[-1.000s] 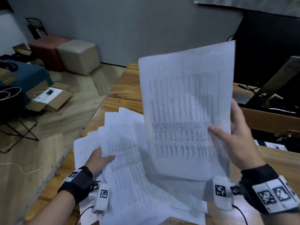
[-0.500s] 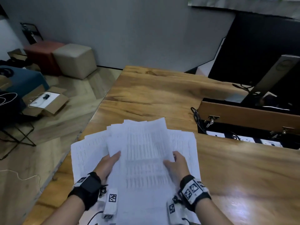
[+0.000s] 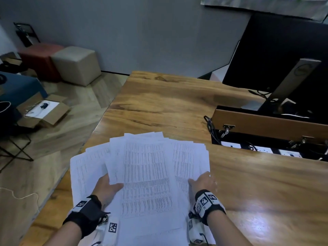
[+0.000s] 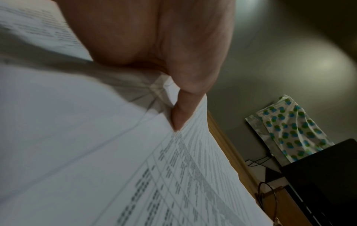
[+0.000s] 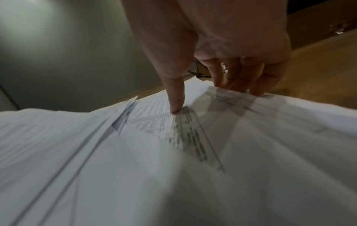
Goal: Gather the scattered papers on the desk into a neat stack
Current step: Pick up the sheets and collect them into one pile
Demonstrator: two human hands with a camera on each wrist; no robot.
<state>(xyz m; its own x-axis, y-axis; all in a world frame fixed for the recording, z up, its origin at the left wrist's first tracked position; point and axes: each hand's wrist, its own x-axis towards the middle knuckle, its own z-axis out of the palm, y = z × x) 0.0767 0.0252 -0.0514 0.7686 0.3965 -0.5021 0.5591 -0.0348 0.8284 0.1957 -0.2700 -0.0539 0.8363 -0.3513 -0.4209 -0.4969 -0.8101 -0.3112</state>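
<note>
Over on the floor at about nine o'clock an open cardboard box [image 3: 44, 112] sits beside a beige cube stool [image 3: 76, 65] and a red one [image 3: 40, 59]. On the wooden desk [image 3: 177, 107], down at six o'clock, the papers [image 3: 145, 174] lie fanned out, sheets overlapping at different angles, printed with dense tables. The left hand [image 3: 106, 188] is at the fan's seven o'clock side; its thumb lies on top of one sheet while the fingers are tucked under others, so it pinches a layer of the papers. The right hand [image 3: 204, 181] is at the five o'clock edge, thumb pressing down on the top sheets and fingers curled over the outer edge of the papers. Toward two o'clock a monitor [image 3: 284, 50] stands on its stand behind an open cable tray [image 3: 266, 125] set into the desk.
</note>
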